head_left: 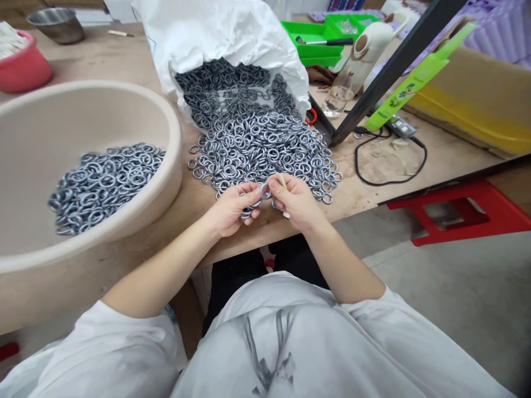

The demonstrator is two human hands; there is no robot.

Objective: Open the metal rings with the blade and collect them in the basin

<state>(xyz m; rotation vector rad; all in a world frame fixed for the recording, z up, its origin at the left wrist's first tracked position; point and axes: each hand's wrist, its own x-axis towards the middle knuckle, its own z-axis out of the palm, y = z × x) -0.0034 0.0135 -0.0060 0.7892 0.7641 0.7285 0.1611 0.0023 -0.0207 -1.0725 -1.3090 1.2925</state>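
Observation:
Grey rings spill from a white sack [224, 33] into a pile [265, 146] on the table. At the near edge of this pile, my left hand [234, 210] is closed around several rings and pinches one grey ring [265, 192] upright between thumb and finger. My right hand [299, 203] is closed on a thin tool with a pale handle [286, 214]; its dark tip reaches towards the pinched ring, and fingers hide most of it. To the left, a large beige basin [176, 138] holds more grey rings [108, 185].
A dark metal post [385, 77] slants up right of the pile, beside a bright green strip [415, 83] and a black cable [373, 181]. Green trays [317, 58] and a beige-topped bottle [359, 61] stand behind. A red stool [468, 213] is below the table's right edge.

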